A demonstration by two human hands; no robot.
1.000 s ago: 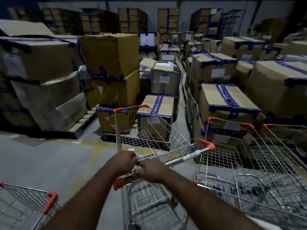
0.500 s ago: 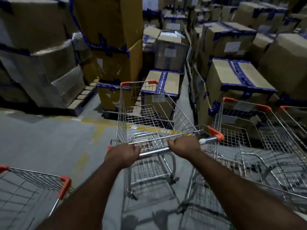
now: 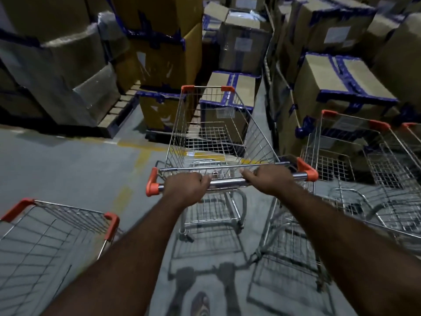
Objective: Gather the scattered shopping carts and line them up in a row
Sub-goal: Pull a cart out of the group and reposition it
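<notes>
A wire shopping cart (image 3: 218, 137) with orange corner caps stands straight ahead of me, its chrome handle bar (image 3: 227, 184) level across the view. My left hand (image 3: 185, 187) grips the bar left of centre and my right hand (image 3: 267, 179) grips it right of centre. A second cart (image 3: 52, 242) sits at the lower left, apart from mine. Two more carts (image 3: 355, 169) stand at the right, close beside my cart's right side.
Stacked cardboard boxes with blue tape (image 3: 230, 103) block the way just beyond the cart's front. More boxes on a pallet (image 3: 68, 71) rise at the left and further stacks (image 3: 337, 83) at the right. Grey floor with faded yellow lines (image 3: 141, 156) lies to the left.
The cart has swung from a tilted angle to square in front of me and rolled forward toward the boxes. My hands have spread apart on the bar. The view has tipped downward.
</notes>
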